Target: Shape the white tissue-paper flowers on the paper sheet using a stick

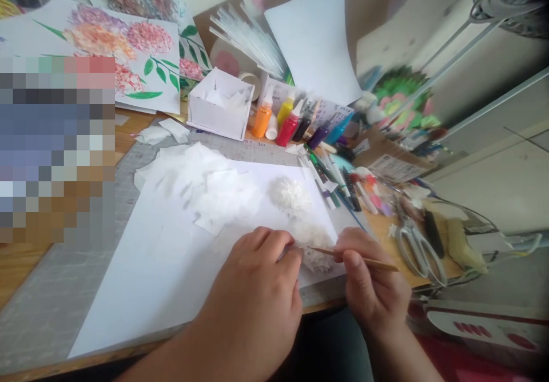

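No words can be made out. Toward two o'clock, a white card [342, 110] behind the bottles [288, 127] bears handwriting [337, 108] too small and blurred to read; near three o'clock, the label [398, 166] on the cardboard box [386, 143] is likewise illegible.

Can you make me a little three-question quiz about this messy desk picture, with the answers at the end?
1. True or false: the right hand holds a pointed brown stick.
2. Which colour of bottle stands nearest the white box? A) red B) orange C) blue
3. Fill in: in the picture, the scissors lie to the ____ of the right hand.

Key:
1. True.
2. B, the orange bottle.
3. Right.
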A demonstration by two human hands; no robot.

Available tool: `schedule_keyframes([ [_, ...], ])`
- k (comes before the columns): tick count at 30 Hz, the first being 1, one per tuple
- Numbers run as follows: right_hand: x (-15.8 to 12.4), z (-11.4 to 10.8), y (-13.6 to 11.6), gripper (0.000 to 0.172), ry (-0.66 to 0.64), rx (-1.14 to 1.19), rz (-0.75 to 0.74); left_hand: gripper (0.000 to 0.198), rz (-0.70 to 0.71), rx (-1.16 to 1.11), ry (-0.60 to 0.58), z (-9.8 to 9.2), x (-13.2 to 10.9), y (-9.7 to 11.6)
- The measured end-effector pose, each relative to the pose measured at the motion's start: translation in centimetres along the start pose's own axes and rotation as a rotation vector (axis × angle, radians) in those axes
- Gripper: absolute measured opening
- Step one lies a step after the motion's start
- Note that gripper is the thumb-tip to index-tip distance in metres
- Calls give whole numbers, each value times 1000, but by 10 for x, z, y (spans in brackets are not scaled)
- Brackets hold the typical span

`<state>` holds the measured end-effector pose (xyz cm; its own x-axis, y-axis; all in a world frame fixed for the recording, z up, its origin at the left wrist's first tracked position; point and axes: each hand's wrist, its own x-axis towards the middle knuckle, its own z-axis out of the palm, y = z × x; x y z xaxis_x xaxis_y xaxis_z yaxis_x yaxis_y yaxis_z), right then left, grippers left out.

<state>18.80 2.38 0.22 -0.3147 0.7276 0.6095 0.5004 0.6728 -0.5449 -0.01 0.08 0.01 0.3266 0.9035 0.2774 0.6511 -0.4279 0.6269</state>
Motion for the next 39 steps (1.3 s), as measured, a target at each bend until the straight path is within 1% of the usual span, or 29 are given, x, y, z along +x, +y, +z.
schedule_keyframes([
  [4,1,1,-2,15,-24,-19,-14,27,-5,24,-25,1,1,0],
  [8,2,1,-6,17,42,-47,-63,26,-13,24,-44,0,2,1],
  [10,5,1,-8,17,55,-66,-96,26,-12,22,-45,0,2,0],
  [14,14,2,-10,15,-38,-163,-118,26,-2,33,-38,0,2,0],
  [17,19,3,-12,14,-60,-244,-132,26,-3,40,-43,0,1,0],
  [22,25,2,-16,16,-93,-297,-142,24,3,33,-39,0,0,0],
  [27,27,-1,-18,16,-71,-290,-153,25,-1,22,-45,0,1,0],
  [32,26,3,-15,16,-82,-252,-137,26,-4,27,-50,-1,1,0],
  [36,26,5,-14,15,-64,-274,-131,25,-2,25,-55,0,1,1],
  [39,28,4,-15,16,-83,-296,-137,25,-6,19,-53,0,1,1],
])
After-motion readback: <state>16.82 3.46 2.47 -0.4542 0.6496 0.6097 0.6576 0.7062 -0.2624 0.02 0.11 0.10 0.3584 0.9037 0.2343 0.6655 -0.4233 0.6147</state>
